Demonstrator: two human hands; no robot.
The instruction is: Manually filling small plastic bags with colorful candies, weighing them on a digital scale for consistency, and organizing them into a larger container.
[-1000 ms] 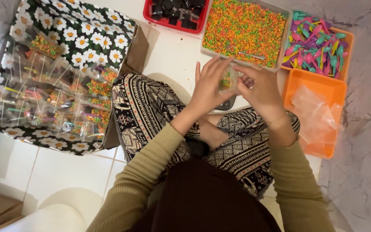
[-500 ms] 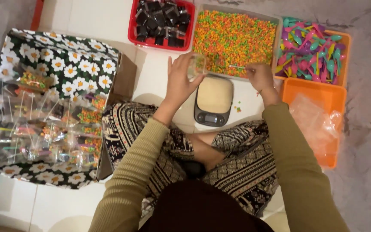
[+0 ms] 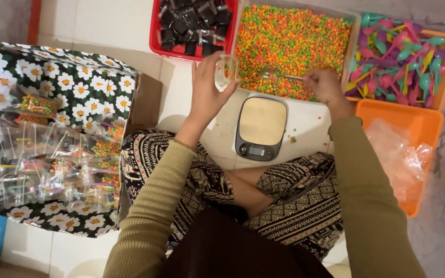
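she's sitting cross-legged on the tiled floor, and her hands have come apart since a second ago, when both were pressed together over her lap; now the small kitchen scale that they covered shows bare at the middle of the frame, nothing on its plate

the left hand has gone up toward the upper middle, fingers closed round a small clear bag held open-mouthed, a few coloured bits already inside. the right hand has reached to the lower edge of the tray of orange, green and yellow candy beads, pinching the handle of a metal spoon whose bowl lies in the beads

so it looks like scooping has begun, the bag sitting just left of the spoon, not yet on the scale

upper right lie coloured plastic spoons, upper middle-left a red tray of dark wrapped pieces, and at left a flowered box of filled bags
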